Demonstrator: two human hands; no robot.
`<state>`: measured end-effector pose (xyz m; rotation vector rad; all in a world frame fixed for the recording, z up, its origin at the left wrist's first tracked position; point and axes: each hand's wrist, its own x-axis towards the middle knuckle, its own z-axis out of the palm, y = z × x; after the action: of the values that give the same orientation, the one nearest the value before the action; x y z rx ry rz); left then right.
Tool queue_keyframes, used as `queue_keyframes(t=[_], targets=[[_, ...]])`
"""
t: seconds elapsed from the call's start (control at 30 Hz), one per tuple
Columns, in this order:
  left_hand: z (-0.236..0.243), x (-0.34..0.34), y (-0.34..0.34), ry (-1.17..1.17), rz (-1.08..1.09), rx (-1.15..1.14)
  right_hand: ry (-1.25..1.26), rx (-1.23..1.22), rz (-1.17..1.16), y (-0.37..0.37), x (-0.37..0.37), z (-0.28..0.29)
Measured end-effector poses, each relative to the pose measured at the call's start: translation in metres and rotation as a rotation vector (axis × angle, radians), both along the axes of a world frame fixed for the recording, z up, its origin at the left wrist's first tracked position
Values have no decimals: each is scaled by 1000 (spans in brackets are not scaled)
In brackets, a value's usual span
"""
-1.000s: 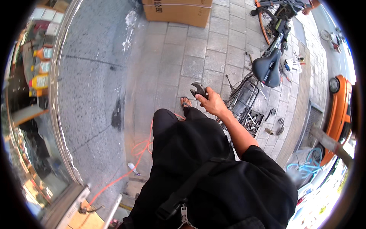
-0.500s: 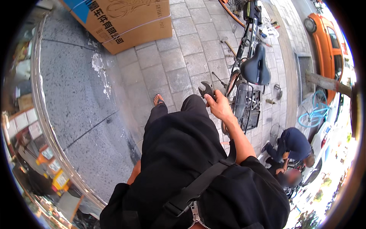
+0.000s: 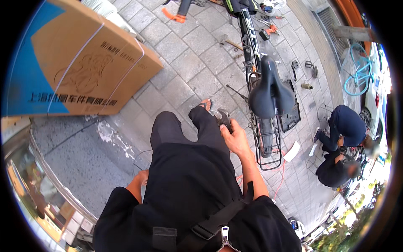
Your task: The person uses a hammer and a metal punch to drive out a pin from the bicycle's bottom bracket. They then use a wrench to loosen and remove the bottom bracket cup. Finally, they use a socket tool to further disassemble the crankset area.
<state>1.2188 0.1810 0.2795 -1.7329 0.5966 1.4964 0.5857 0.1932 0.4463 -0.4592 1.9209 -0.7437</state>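
Black clothing fills the lower centre of the head view: the person's trousers, top and a bag strap with a zip at 6 o'clock. Right hand (image 3: 237, 138) sits just right of centre, fingers curled shut around a dark metal tool (image 3: 222, 119) that sticks out toward 12 o'clock from the fist; exact kind of tool too small to tell. Tool hangs over the right knee, just left of the bicycle's rear rack (image 3: 267, 148). Left hand (image 3: 142, 176) at 7 o'clock of centre, mostly hidden behind the thigh; only the wrist area shows, cannot tell whether it is open or holding anything.

Black bicycle saddle (image 3: 270, 90) at 2 o'clock of the right hand, near it but apart, frame running up to 12 o'clock. One sandalled foot (image 3: 205, 103) on grey paving stones (image 3: 184, 63) just above the tool. Large cardboard box (image 3: 79, 67) with blue side and white straps at 10 o'clock, well apart from both hands. Small tools and parts scattered on the paving at 1 o'clock. Another person in dark blue (image 3: 342, 126) crouches at 3 o'clock, beside a second crouching figure in black. Turquoise bicycle (image 3: 357, 73) at 2 o'clock near the rim. Orange cable (image 3: 279, 180) on the ground below the rack.
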Motion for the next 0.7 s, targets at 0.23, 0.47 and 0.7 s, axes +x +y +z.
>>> queue_keyframes(t=[0.23, 0.47, 0.7], targets=[[-94, -161, -200, 116, -662, -82, -50, -56, -160, -48, -23, -58], [-237, -288, -345, 149, -1004, -138, 32, -43, -363, -115, -55, -175], [-357, -341, -439, 255, -1253, -184, 253, -104, -478, -172, -103, -277]])
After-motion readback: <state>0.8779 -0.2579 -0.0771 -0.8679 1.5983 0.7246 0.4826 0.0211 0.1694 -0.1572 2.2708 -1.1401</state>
